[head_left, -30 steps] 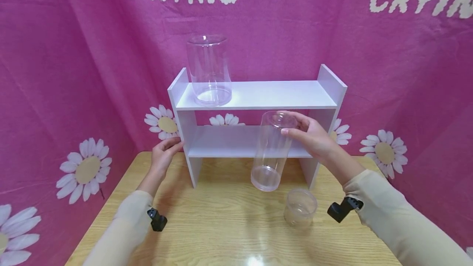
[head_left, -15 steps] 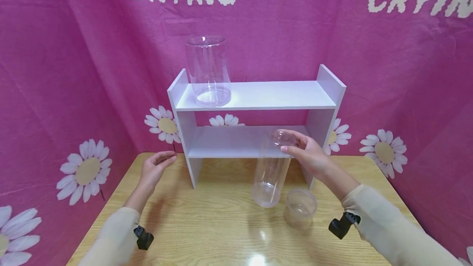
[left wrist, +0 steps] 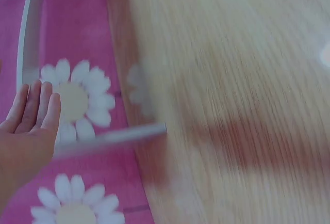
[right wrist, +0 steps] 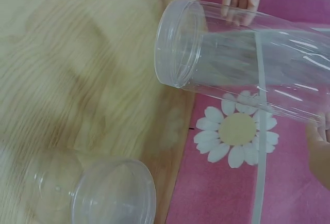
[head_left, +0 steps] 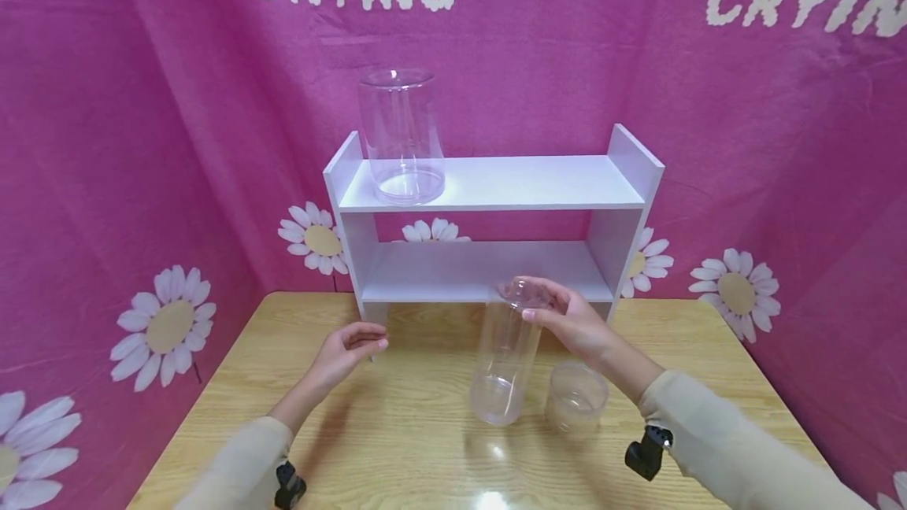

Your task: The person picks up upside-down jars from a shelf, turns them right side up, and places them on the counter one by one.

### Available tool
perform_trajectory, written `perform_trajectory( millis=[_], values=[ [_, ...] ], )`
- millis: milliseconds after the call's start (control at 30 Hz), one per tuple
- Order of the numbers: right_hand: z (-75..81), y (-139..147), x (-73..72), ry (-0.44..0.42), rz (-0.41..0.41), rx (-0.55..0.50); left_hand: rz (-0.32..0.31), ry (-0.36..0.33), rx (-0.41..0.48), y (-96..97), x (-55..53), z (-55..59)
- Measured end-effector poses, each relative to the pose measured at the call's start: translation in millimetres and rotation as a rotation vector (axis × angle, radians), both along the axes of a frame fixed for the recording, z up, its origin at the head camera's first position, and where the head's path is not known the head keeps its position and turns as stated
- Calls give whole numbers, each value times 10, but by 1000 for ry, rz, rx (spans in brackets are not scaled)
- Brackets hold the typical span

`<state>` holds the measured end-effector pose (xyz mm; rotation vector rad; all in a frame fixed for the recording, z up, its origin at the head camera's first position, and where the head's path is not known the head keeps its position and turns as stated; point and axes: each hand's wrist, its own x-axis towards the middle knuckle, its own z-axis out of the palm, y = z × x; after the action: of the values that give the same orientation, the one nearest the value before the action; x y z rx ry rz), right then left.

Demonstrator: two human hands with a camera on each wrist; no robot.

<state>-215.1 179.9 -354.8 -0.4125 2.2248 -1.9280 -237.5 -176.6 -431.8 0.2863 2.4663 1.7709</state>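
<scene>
My right hand [head_left: 577, 330] grips a tall, narrow clear plastic jar [head_left: 503, 360] near its top, thumb on the near side. The jar leans slightly, its base low over the table; I cannot tell whether it touches. In the right wrist view the same jar [right wrist: 227, 53] spans the upper right, with the thick base toward the table. Holding nothing, my left hand [head_left: 343, 354] hovers by the shelf's left leg; its fingers [left wrist: 33, 102] look extended in the left wrist view. A short clear tub [head_left: 577, 396] stands on the table, right of the tall jar.
A white two-tier shelf [head_left: 538, 183] stands at the back of the wooden table [head_left: 418, 431]. On its top board, at the left end, is a wide clear jar [head_left: 402, 132]. Behind hangs a pink cloth [head_left: 531, 46] with flowers and lettering.
My right hand has lowered the tall jar from in front of the lower board toward the table and a little left. My left hand has left the shelf's side and moved down and right.
</scene>
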Motion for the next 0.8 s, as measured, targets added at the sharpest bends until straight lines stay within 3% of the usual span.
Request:
perform_trajectory(
  millis=[200, 433, 600, 800],
  values=[
    [-4, -49, -13, -4, 16, 8, -240, 14, 92, 378, 41, 6],
    [48, -102, 3, -5, 40, -54, -413, 41, 112, 703, 100, 60],
    [67, -126, 18, -1, 71, -123, -487, 30, 103, 838, 163, 55],
    [105, -140, 19, -13, 80, -165, -529, 21, 116, 930, 213, 15]
  ],
)
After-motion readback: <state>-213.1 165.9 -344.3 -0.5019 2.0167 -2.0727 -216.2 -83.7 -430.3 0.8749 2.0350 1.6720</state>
